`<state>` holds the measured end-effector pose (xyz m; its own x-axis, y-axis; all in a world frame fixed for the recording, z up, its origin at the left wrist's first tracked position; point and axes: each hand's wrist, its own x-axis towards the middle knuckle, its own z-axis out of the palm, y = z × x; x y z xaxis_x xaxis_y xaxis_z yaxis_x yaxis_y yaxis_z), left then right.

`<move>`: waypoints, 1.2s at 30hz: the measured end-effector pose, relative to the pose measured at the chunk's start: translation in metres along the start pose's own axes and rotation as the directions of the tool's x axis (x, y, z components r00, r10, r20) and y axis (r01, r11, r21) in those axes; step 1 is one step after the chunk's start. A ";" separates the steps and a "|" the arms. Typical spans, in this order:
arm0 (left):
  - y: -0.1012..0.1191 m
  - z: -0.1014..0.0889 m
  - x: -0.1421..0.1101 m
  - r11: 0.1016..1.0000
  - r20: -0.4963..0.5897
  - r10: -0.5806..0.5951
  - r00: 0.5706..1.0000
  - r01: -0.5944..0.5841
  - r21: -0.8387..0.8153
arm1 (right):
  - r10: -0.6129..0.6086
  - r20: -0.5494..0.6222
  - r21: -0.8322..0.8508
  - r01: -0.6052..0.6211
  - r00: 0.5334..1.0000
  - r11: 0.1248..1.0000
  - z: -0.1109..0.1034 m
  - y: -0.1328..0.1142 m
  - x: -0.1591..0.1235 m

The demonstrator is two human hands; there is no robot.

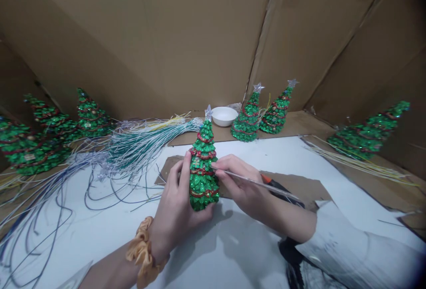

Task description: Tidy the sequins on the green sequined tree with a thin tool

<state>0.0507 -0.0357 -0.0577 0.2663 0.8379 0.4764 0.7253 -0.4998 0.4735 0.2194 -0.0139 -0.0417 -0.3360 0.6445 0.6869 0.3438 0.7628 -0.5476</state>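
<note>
Glittery green Christmas tree point(203, 178) between 2 hands point(176, 196) point(234, 178)

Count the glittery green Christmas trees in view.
7: the held tree in the left hand, three trees at left, two trees behind, one tree far right. More may sit past the left edge.

Person's L forearm point(111, 273) comes in from 7 o'clock, R forearm point(286, 218) from approx 4 o'clock. L hand point(175, 196) curled, wrist low, knuckles toward 12. R hand point(234, 182) pinched, fingertips point(215, 165) pointing to 9. Hands just apart, mid-view.
</note>
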 end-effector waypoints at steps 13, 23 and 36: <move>0.000 0.004 -0.003 0.999 -0.015 -0.002 1.000 0.003 0.037 | 0.040 0.053 -0.038 -0.038 0.998 0.999 -0.003 -0.012 0.006; 0.000 0.005 -0.005 0.999 -0.033 0.014 0.999 -0.012 0.035 | 0.099 0.168 -0.075 -0.087 0.981 0.993 -0.007 -0.022 0.017; 0.001 0.002 0.001 1.000 -0.005 -0.005 1.000 0.005 0.027 | 0.321 0.140 0.246 -0.347 0.936 0.905 -0.010 -0.011 0.020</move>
<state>0.0529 -0.0349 -0.0587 0.2596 0.8391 0.4781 0.7436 -0.4896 0.4553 0.2180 -0.0097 -0.0175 -0.3272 0.8561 0.4001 0.2122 0.4791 -0.8517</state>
